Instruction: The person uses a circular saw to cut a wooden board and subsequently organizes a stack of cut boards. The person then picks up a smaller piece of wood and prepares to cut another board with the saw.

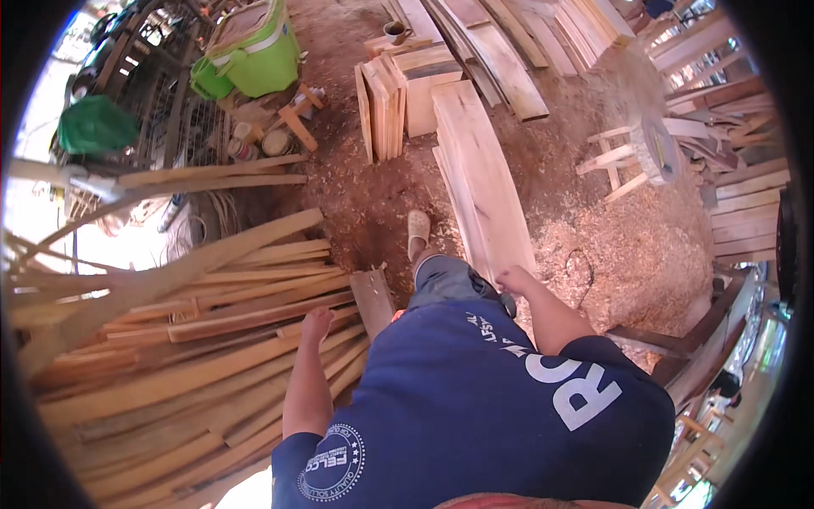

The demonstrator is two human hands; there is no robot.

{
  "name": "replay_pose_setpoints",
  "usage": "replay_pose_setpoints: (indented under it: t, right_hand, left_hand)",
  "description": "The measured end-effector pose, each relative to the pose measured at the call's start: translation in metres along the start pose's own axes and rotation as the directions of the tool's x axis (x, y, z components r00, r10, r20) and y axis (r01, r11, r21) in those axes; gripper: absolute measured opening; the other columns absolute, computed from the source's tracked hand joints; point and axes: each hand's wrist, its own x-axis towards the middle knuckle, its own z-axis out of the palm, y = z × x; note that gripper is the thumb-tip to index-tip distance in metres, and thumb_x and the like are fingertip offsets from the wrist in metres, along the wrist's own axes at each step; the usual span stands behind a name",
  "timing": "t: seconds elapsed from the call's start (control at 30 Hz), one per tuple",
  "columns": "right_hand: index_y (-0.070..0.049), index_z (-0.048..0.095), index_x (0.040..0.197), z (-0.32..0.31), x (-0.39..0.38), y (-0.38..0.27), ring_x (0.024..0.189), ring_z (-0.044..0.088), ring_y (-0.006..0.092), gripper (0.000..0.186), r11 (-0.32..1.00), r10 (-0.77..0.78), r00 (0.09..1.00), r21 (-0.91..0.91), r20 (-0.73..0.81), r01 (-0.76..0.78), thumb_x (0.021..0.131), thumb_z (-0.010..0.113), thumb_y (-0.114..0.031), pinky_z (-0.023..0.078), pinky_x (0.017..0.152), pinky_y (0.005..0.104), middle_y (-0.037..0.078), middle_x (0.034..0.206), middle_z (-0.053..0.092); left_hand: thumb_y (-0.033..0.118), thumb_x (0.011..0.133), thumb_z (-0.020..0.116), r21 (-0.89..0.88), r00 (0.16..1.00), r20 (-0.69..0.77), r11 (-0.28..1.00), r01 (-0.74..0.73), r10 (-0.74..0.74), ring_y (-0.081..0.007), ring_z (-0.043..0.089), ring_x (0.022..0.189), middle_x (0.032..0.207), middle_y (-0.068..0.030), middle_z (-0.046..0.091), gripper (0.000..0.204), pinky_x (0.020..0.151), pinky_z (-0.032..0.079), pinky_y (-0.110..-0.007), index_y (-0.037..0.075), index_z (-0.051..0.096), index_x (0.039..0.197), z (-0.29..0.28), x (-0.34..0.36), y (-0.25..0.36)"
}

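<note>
The blue shirt (475, 407) sits closest; planks (496, 191) lie near both hands (318, 326) (513, 280).

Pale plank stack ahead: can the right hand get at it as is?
Probably yes: the right hand hangs near the close end of the plank stack, with nothing visible between them.

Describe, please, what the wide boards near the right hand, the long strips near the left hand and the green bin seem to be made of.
Wide boards: wood, seemingly bare, because the pale, matt faces show darker streaks.
Long strips: wood too, probably unfinished; they look dull and yellowish-brown.
Green bin: probably smooth plastic, judging by its even, bright colour.
</note>
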Motion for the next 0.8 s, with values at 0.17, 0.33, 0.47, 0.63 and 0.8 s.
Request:
replay_pose_setpoints:
  t: [0.17,0.33,0.47,0.63,0.8]
  right_hand:
    - [-0.01,0.081,0.101,-0.019,0.047,0.024,0.091,0.076,0.0323,0.028,0.927,-0.004,1.0,-0.375,0.004,0.005,0.091,0.066,-0.031,0.059,0.084,0.043,0.018,0.098,0.077]
    - [0.001,0.079,0.095,-0.073,0.091,-0.128,0.071,0.072,0.0198,0.031,0.995,-0.078,0.977,0.051,-0.199,0.09,0.095,0.07,-0.029,0.058,0.069,0.0372,0.014,0.075,0.074]
    - [0.003,0.075,0.106,-0.142,0.076,-0.234,0.072,0.07,0.0167,0.032,0.942,-0.142,0.942,0.251,-0.303,0.223,0.097,0.069,-0.027,0.056,0.066,0.0345,0.011,0.084,0.075]
    - [0.004,0.07,0.119,-0.16,0.073,-0.25,0.077,0.07,0.0149,0.038,0.876,-0.046,0.897,0.414,-0.439,0.247,0.098,0.069,-0.027,0.056,0.066,0.034,0.009,0.095,0.076]
    - [-0.006,0.069,0.121,-0.064,0.047,-0.142,0.07,0.068,0.017,0.029,0.792,0.361,0.895,0.593,-0.263,-0.145,0.102,0.064,-0.027,0.055,0.057,0.0339,0.007,0.089,0.074]
  left_hand:
    - [0.044,0.089,0.071,-0.401,0.966,0.218,0.89,0.218,-0.138,-0.0361,0.073,0.107,0.111,-0.0168,0.077,0.044,0.095,0.055,-0.047,0.009,0.077,0.114,-0.063,0.131,0.129]
    - [0.038,0.086,0.08,-0.16,0.951,0.303,0.981,0.111,-0.058,-0.0319,0.073,0.113,0.12,-0.0142,0.077,0.051,0.1,0.056,-0.042,0.008,0.074,0.127,-0.122,0.227,0.188]
    - [0.034,0.083,0.083,-0.098,0.945,0.326,0.995,0.018,0.015,-0.0327,0.07,0.121,0.126,-0.0166,0.074,0.064,0.104,0.054,-0.043,0.01,0.065,0.14,-0.194,0.291,0.258]
    - [0.035,0.084,0.081,0.233,0.887,0.436,0.934,-0.272,0.149,-0.035,0.058,0.137,0.151,-0.0178,0.058,0.077,0.111,0.05,-0.047,0.011,0.053,0.151,-0.28,0.38,0.312]
    - [0.03,0.092,0.07,0.486,0.828,0.33,0.671,-0.56,0.452,-0.0301,0.043,0.149,0.163,-0.0056,0.043,0.068,0.114,0.044,-0.057,0.015,0.048,0.154,-0.317,0.505,0.314]
